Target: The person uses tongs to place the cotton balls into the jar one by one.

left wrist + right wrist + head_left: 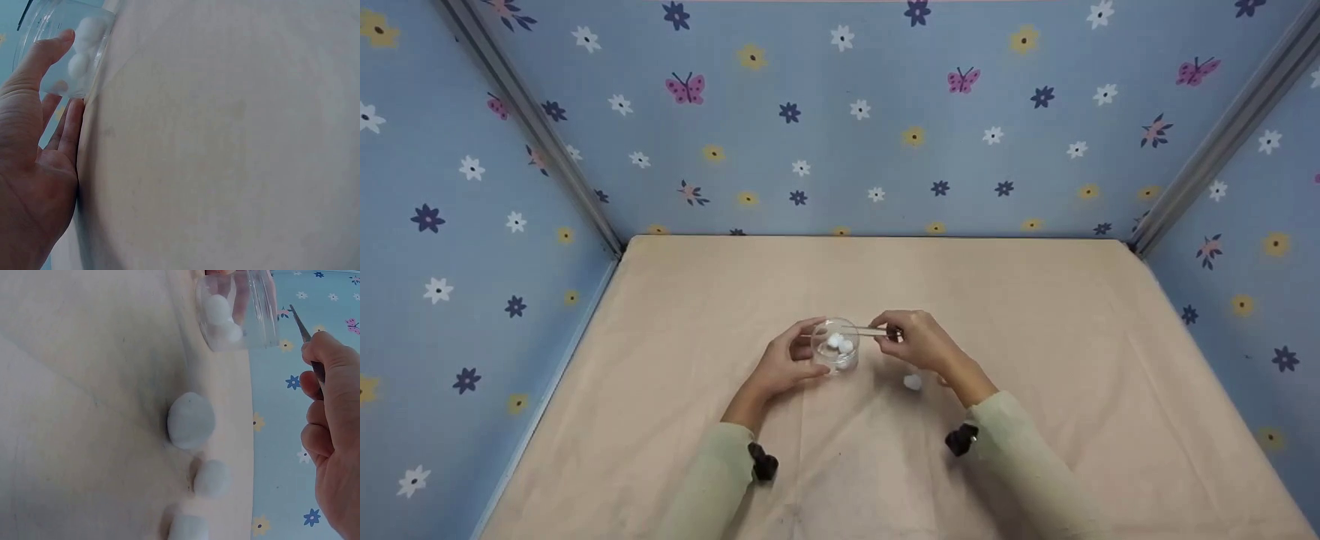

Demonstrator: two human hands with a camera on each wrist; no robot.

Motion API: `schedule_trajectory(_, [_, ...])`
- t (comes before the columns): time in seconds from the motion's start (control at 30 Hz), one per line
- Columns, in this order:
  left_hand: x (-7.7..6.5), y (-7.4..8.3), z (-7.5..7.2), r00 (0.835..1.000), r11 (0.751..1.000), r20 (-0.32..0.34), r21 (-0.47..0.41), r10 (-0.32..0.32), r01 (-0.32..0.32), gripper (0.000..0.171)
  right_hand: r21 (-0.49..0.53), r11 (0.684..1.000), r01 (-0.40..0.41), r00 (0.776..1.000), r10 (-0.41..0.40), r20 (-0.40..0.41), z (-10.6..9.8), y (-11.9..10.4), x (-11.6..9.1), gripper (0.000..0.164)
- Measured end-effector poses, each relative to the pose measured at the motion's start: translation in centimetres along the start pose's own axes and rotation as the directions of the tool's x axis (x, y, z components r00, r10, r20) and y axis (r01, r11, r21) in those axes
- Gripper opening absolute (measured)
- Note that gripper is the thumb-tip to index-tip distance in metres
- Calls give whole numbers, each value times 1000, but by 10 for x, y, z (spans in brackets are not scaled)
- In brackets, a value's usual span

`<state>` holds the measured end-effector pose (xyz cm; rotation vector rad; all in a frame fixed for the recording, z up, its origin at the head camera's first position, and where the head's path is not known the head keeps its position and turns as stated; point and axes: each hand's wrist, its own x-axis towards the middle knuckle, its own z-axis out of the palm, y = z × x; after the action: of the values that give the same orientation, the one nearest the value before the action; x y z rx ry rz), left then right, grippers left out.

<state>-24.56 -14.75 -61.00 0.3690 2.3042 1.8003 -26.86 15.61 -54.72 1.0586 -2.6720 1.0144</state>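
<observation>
My left hand (780, 365) holds a small clear jar (851, 364) upright on the table, thumb on the near side and fingers round the back. Inside it lie several white cotton balls (835, 341), which also show through the wall in the left wrist view. My right hand (922, 341) pinches metal tweezers (877, 331), pointing left at the jar's mouth. In the right wrist view no cotton ball shows at the tweezers' tips. A loose cotton ball (191, 421) lies on the cloth under the right hand, with two more in a row beside it.
A pale peach cloth (720, 285) covers the table, with creases near the front. Blue flowered panels (840, 82) stand at the back and both sides, joined by grey metal posts (540, 120). A small black device (765, 465) is worn at each wrist.
</observation>
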Motion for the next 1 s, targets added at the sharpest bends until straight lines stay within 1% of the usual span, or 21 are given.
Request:
schedule_trajectory(0.13, [0,-1,0,1000,1000,-4,7,-7,7,89,17,999,-26,1000,26,3,-4,-1,-2,25])
schedule_trajectory(0.23, [1,-2,-1,1000,1000,-3,5,-7,7,89,21,1000,-13,1000,13,-18,-7,-2,-4,22])
schedule_trajectory(0.37, [0,-3,-1,1000,1000,4,6,9,-9,89,39,999,-2,999,4,-47,-10,0,-7,19])
schedule_trajectory(0.57, [1,-4,-1,1000,1000,2,13,17,-17,89,91,995,-26,998,31,-56,-14,5,-13,20])
schedule_trajectory(0.73, [1,-4,-1,1000,1000,2,-2,24,-24,87,138,990,-42,997,51,-64,-19,9,-20,19])
schedule_trajectory(0.9, [0,-4,-1,1000,1000,2,-11,18,-18,88,137,990,-41,994,54,-90,-24,14,-25,14])
schedule_trajectory(1.0, [1,-5,-1,1000,1000,3,-12,28,-27,87,117,992,-51,993,62,-96,-27,17,-29,14])
